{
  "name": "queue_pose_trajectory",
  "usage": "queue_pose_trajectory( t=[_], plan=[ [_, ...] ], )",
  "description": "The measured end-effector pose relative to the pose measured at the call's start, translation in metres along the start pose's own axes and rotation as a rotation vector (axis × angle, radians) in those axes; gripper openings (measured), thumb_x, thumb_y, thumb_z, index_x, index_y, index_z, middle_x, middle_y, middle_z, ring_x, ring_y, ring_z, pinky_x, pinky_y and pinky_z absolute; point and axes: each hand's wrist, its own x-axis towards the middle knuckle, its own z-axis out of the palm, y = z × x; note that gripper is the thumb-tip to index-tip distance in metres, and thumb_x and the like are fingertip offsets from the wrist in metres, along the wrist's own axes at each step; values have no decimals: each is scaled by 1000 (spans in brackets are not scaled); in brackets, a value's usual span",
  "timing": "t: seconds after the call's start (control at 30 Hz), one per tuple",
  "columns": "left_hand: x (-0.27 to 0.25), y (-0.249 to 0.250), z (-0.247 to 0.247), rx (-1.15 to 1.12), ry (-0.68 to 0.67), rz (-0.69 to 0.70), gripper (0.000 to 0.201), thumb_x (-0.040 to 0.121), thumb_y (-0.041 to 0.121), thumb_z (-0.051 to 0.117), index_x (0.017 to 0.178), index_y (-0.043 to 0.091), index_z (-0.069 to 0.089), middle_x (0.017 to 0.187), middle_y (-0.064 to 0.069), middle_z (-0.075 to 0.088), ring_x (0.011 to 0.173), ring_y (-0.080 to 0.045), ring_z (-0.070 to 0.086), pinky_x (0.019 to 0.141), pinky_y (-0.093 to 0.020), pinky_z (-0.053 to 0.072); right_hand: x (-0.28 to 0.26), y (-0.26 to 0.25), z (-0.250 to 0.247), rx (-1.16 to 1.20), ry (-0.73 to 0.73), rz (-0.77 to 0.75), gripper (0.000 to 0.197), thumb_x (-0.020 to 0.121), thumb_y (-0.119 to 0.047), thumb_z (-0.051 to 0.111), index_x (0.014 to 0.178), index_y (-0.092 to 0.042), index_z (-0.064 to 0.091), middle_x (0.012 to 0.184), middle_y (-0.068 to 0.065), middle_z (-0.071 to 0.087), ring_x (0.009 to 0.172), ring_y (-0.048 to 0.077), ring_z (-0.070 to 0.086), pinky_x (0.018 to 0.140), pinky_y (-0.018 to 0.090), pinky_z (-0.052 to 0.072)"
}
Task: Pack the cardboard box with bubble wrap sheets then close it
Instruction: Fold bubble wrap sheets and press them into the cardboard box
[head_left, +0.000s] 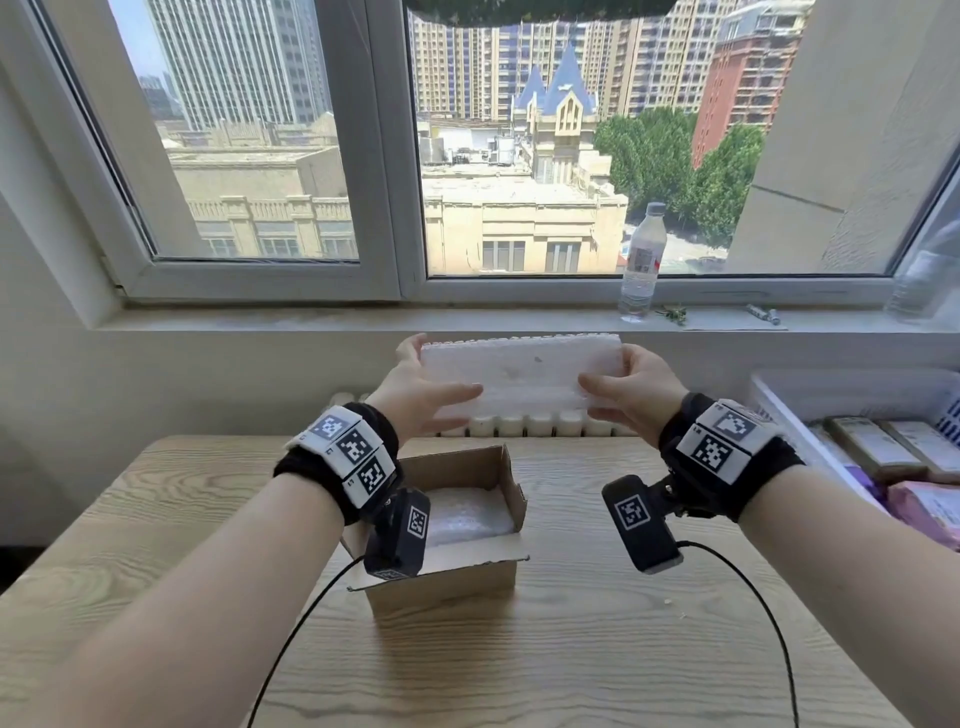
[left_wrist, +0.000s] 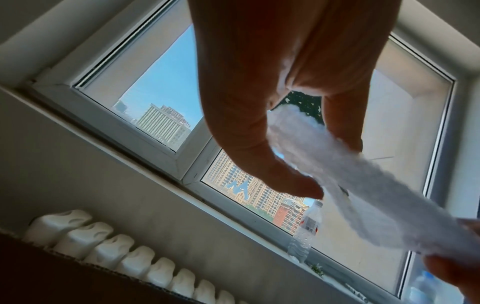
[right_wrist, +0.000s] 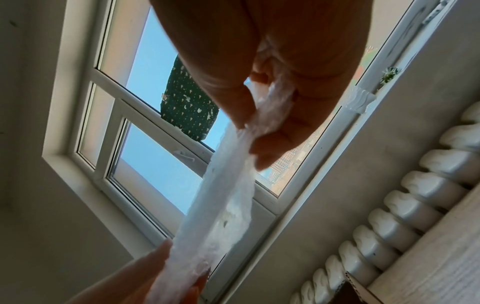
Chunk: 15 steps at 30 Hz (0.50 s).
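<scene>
left hand (head_left: 415, 392) and right hand (head_left: 636, 392) each pinch an end of the bubble wrap sheet (head_left: 522, 371), likely light and floppy, above the cardboard box (head_left: 447, 582).

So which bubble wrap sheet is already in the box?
The bubble wrap sheet lying flat inside the open cardboard box. The other sheet is held up in the air, pinched between the left hand and right hand.

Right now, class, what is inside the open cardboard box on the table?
White bubble wrap already lies inside the cardboard box. The left wrist camera covers the box's near left corner, so what lies there, and anything under the wrap, cannot be seen.
</scene>
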Motion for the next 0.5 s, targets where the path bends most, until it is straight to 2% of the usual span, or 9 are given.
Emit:
queue_pose_trajectory(
  t=[0.03, 0.1, 0.17, 0.27, 0.3, 0.37, 0.4, 0.43, 0.5],
  plan=[
    [-1, -1, 0, 5, 1, 28, 81, 78, 2, 73, 136, 32, 25, 134, 5, 28, 111, -25, 50, 78, -43, 59, 2, 0, 0, -35, 29, -19, 26, 88, -3, 61, 109, -10, 48, 106, 9, 56, 77, 15, 59, 57, 24, 53],
    [1, -5, 1, 63, 36, 95, 70, 80, -2, 68, 124, 34, 27, 132, -17, 44, 106, -29, 59, 73, -36, 60, 7, 1, 0, -136, 87, -59, 31, 88, -10, 62, 116, -9, 49, 108, 9, 56, 78, 17, 58, 62, 24, 51],
    [1, -9, 3, 122, 54, 161, 60, 83, -2, 65, 115, 32, 28, 125, -24, 49, 101, -29, 61, 70, -31, 60, 9, 2, 3, -232, 138, -101, 43, 87, -16, 63, 126, -4, 46, 108, 8, 56, 81, 19, 57, 66, 25, 49],
    [1, -12, 6, 206, 72, 237, 39, 85, 2, 63, 103, 28, 41, 120, -17, 44, 94, -22, 57, 74, -36, 60, 8, 3, 7, -315, 192, -95, 53, 89, -21, 61, 135, -4, 39, 110, 5, 51, 97, 23, 54, 90, 35, 49],
    [0, -11, 6, 238, 85, 245, 29, 85, 5, 63, 96, 26, 47, 117, -12, 44, 88, -19, 56, 77, -39, 59, 7, 3, 8, -332, 202, -88, 53, 91, -21, 59, 136, -4, 37, 109, 2, 47, 100, 21, 52, 95, 35, 46],
    [-1, -13, 6, 283, 107, 255, 18, 86, 8, 64, 85, 24, 56, 116, -6, 48, 79, -13, 57, 78, -36, 59, 6, 5, 9, -342, 211, -77, 51, 92, -22, 56, 136, -5, 36, 108, -1, 44, 99, 18, 49, 94, 34, 45],
    [0, -14, 6, 285, 115, 254, 14, 87, 8, 64, 84, 21, 60, 118, -6, 52, 76, -13, 59, 77, -32, 59, 6, 6, 10, -331, 202, -68, 48, 92, -23, 56, 134, -5, 38, 107, 0, 47, 96, 19, 51, 91, 35, 47],
    [0, -16, 5, 291, 128, 246, 11, 87, 9, 64, 87, 19, 62, 119, -6, 55, 74, -14, 61, 76, -26, 58, 6, 7, 11, -297, 183, -55, 45, 92, -22, 56, 130, -4, 41, 108, 4, 51, 94, 20, 53, 87, 36, 51],
    [-2, -21, 2, 382, 171, 244, 12, 87, 14, 65, 98, 19, 66, 112, 1, 59, 70, -14, 63, 70, -9, 52, 5, 9, 13, -196, 114, -10, 36, 93, -14, 54, 125, -3, 42, 117, 13, 53, 98, 24, 58, 81, 37, 56]
  ],
)
